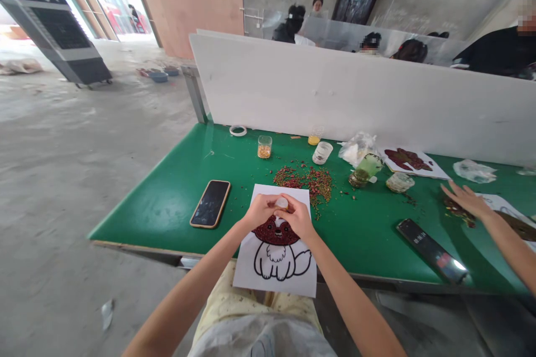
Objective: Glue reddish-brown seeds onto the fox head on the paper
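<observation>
My left hand [260, 212] and my right hand [298, 216] meet over the top of a sheet of paper, their fingers closed around a small container with a round whitish top [281, 202]. Most of the container is hidden by the fingers. On the paper [245, 274] is a black-outlined cartoon animal with a bushy tail. Dark red beans or grains fill its head [272, 235], while the body is plain white. The sheet's lower end hangs past the table edge over my lap. Loose red and green beans [320, 183] lie spread just beyond the paper.
Left of the paper lies a phone [210, 204]; another phone [432, 250] lies right. Behind stand a cup of yellow grains [264, 148], a white cup [322, 153] and a tipped green jar [367, 169]. Another person's hand [464, 199] reaches over beans. A white panel [335, 89] borders the table.
</observation>
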`<state>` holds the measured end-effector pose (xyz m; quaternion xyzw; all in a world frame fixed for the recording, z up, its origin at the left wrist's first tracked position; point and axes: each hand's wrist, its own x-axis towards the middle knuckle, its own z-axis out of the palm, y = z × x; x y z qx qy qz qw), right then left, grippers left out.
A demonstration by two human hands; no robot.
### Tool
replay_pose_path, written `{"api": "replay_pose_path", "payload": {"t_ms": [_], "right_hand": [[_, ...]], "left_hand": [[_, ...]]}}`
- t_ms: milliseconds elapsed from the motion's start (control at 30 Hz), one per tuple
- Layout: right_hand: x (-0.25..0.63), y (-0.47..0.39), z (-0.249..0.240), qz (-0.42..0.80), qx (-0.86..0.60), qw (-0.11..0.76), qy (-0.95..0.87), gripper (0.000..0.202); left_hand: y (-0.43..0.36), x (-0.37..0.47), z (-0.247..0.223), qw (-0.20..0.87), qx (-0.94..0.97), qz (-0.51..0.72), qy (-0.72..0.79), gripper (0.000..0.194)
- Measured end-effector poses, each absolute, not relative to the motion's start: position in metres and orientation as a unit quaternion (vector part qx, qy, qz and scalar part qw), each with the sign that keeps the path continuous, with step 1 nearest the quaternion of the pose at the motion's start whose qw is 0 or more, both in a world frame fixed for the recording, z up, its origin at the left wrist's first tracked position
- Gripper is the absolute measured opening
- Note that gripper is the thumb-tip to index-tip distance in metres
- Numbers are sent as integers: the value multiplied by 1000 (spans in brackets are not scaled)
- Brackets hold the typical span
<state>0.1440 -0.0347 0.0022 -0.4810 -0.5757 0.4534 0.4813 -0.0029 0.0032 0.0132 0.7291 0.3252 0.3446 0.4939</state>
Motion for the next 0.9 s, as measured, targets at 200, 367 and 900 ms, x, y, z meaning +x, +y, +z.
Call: {"api": "replay_pose_path", "payload": {"t_ms": [200, 367, 900], "right_hand": [[145, -35, 3, 459, -477, 479, -576, 39], [146, -36, 7, 473, -471, 486, -564, 39], [143, -33, 1, 453, -467, 478, -590, 37]], "left_hand": [[2, -2, 16, 493, 730, 344, 326, 21], [2, 0, 17, 497, 728, 342, 326, 20], [0, -3, 27, 486, 732, 340, 335, 10]]}}
